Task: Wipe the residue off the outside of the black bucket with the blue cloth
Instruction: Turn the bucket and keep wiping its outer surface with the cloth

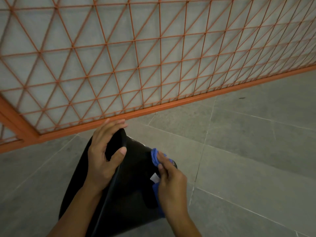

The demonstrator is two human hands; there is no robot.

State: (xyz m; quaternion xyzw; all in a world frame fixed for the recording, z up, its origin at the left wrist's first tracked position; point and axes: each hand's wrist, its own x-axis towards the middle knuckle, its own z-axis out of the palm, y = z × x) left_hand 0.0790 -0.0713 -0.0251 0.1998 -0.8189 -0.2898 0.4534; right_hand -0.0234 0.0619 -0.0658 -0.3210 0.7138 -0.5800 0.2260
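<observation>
- My left hand (104,156) grips the black bucket's (131,182) rim, thumb outside, fingers curled over.
- My right hand (171,183) pinches the bunched blue cloth (154,157) against the bucket's outer wall.
- Bucket's tilted between both hands, over grey floor tiles (248,151).

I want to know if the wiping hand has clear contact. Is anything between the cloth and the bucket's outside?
Nothing visible. The right hand presses the blue cloth straight onto the bucket wall, while the left hand grips the rim, clear of the cloth.
</observation>
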